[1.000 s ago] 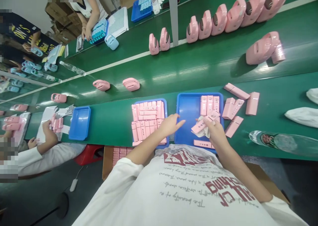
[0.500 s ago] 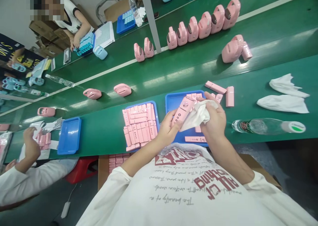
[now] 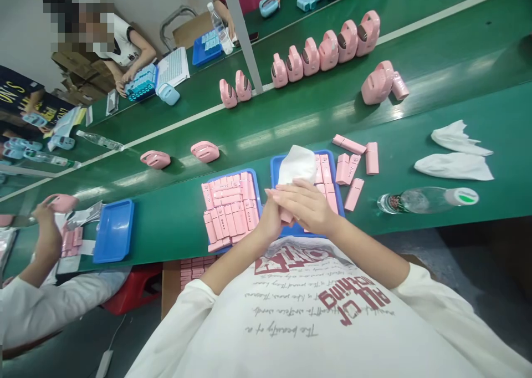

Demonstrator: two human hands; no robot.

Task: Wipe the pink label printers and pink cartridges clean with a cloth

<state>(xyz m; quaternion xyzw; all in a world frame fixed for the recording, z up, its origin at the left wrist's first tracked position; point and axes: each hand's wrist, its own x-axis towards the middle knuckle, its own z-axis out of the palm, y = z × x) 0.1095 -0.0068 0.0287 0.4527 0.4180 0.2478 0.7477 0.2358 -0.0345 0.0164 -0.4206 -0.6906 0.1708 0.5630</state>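
Note:
My left hand (image 3: 270, 218) is closed around a slim pink rectangular piece (image 3: 286, 216), mostly hidden between my hands. My right hand (image 3: 308, 206) lies across it with fingers close together, pressing a white cloth (image 3: 297, 164) over its far end. Both hands are above the near edge of a blue tray (image 3: 341, 185) that holds similar pink pieces. To the left, a second blue tray (image 3: 258, 192) is packed with pink pieces (image 3: 230, 212). Several loose pink pieces (image 3: 372, 158) lie right of the nearer tray.
A clear bottle (image 3: 428, 200) lies on the right, below two white cloths (image 3: 455, 166). Pink handled cases (image 3: 328, 50) line the bench divider. A co-worker's arm (image 3: 47, 239) is at left beside another blue tray (image 3: 113, 231). Across the bench, a person handles light blue pieces (image 3: 141, 84).
My right hand has moved left onto the pink piece, and the cloth now covers its far end. The piece's buttoned face is hidden. The co-worker at left has lifted a pink case.

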